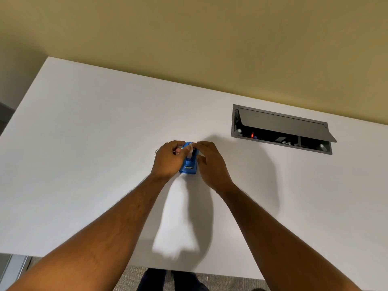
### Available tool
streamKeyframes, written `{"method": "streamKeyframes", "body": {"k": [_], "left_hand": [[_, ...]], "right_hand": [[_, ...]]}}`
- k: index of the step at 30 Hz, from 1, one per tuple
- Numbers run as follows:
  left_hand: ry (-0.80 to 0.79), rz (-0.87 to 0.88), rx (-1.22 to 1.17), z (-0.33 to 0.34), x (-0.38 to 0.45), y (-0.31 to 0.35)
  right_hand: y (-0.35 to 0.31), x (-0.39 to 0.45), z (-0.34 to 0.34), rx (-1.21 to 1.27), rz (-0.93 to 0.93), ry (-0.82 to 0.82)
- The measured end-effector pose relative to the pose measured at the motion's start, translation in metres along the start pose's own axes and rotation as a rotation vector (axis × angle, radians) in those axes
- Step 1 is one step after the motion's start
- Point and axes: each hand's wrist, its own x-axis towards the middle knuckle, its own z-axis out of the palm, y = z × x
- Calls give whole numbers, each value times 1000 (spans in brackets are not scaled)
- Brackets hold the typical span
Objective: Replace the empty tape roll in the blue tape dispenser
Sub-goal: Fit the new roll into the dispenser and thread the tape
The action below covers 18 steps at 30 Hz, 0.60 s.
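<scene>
A small blue tape dispenser rests on the white table, near its middle. My left hand wraps its left side, with fingertips curled over the top. My right hand touches the right side, and its fingertips pinch a pale strip of tape that runs along the dispenser's top. A thin clear ring, perhaps a tape roll, peeks out from behind my left hand, mostly hidden. The roll inside the dispenser is covered by my fingers.
A grey cable box with its lid open is set into the table at the back right. A yellow wall rises behind the table. The table's near edge lies just below my forearms, with carpet beneath.
</scene>
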Motion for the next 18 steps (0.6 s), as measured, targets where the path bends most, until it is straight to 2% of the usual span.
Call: {"method": "streamKeyframes", "body": {"k": [8, 15, 18], "left_hand": [[-19, -19, 47, 2, -1, -3], [9, -50, -13, 6, -4, -5], [27, -75, -88, 8, -5, -3]], "right_hand": [[-11, 13, 4, 305, 240, 115], [-19, 20, 5, 243, 232, 107], [-18, 15, 3, 299, 234, 103]]}}
